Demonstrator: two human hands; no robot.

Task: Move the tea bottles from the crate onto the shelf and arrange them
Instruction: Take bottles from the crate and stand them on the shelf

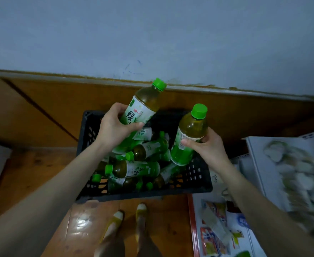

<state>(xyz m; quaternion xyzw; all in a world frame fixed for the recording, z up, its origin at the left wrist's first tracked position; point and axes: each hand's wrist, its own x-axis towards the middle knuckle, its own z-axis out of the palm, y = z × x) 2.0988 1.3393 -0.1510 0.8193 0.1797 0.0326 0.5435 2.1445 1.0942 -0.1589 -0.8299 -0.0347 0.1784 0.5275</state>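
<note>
Green-capped bottles (145, 104), green-white labels; black lattice crate (195, 175); orange-brown floor (41, 164).

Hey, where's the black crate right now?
The black crate sits centre frame in the head view, on the wooden floor ahead of the person's feet, with the white shelf on its right.

The black slatted crate (197, 175) stands on the floor, and a heap of bottles (137, 167) lies jumbled on its sides inside it — clear plastic, green caps, green-and-white labels, brownish tea. Above the crate's far left corner the first bottle (143, 106) tilts, gripped by the left hand (113, 127). Above its right wall the second bottle (187, 138) is held nearly upright by the right hand (208, 145). Right of the crate is the white shelf (252, 151) — blurred.
</note>
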